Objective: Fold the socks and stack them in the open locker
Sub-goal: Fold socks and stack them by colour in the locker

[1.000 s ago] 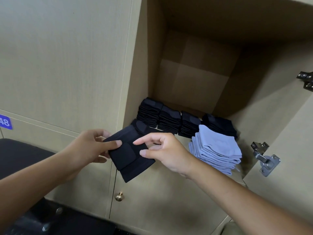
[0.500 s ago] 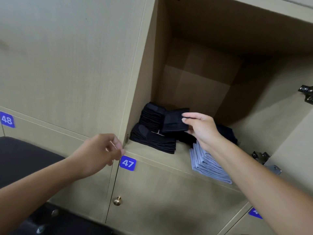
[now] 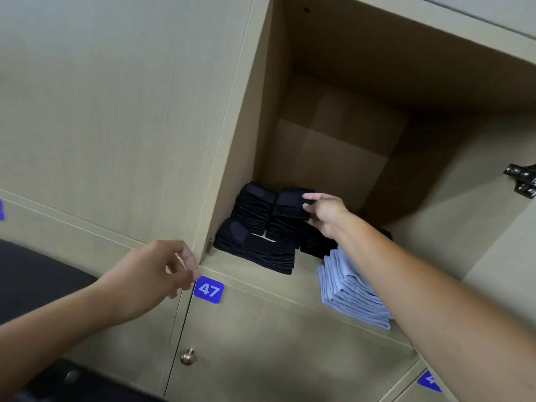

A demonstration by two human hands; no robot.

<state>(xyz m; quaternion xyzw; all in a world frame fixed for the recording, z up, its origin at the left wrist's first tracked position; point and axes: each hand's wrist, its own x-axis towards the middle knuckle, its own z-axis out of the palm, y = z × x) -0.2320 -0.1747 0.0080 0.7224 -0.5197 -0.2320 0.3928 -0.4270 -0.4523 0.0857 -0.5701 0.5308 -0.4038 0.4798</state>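
Inside the open locker [image 3: 333,158], my right hand [image 3: 326,214] pinches a folded black sock [image 3: 290,203] by its right edge, on top of a black stack in the back row. Another back-row stack of black socks [image 3: 252,207] stands to its left. A flatter pile of black socks [image 3: 255,250] lies at the front left of the shelf. A stack of folded light blue socks [image 3: 351,291] sits at the front right, partly under my right forearm. My left hand [image 3: 156,274] hovers in front of the locker's left edge, fingers loosely curled, holding nothing.
A blue tag numbered 47 [image 3: 208,290] marks the closed door below, which has a brass knob [image 3: 187,356]. Metal hinges [image 3: 522,181] stick out at the right. A dark bench surface [image 3: 32,274] lies at the lower left.
My left hand let go of the folded black sock. My right hand carried it from in front of the locker into the locker and onto the back stack.
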